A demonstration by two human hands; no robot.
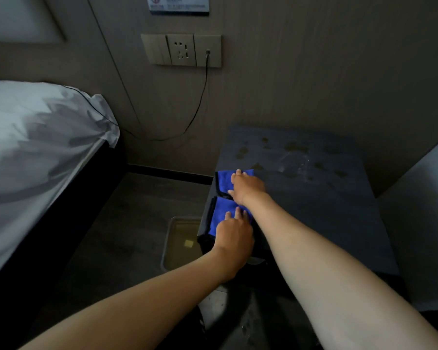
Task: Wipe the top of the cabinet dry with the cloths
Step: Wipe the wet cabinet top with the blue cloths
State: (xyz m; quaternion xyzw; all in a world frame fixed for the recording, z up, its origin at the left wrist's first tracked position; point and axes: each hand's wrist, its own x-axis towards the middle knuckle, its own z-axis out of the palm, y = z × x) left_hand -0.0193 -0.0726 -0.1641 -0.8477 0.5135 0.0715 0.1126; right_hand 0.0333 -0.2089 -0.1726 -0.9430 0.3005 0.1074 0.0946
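Observation:
A dark grey cabinet top [326, 198] stands against the wall, with wet patches [293, 157] across its far half. Two blue cloths lie along its left edge. My right hand [247, 185] lies flat on the far blue cloth [224, 179], fingers spread. My left hand [234, 234] presses flat on the near blue cloth [221, 214]. Neither hand curls around its cloth; both rest palm down on top.
A bed with white bedding [36, 147] fills the left side. On the floor between bed and cabinet sits a metal basin [180, 243] of yellowish water. A wall socket panel [182, 50] with a black cable [200, 97] hangs above. A white surface [420, 198] borders the cabinet's right.

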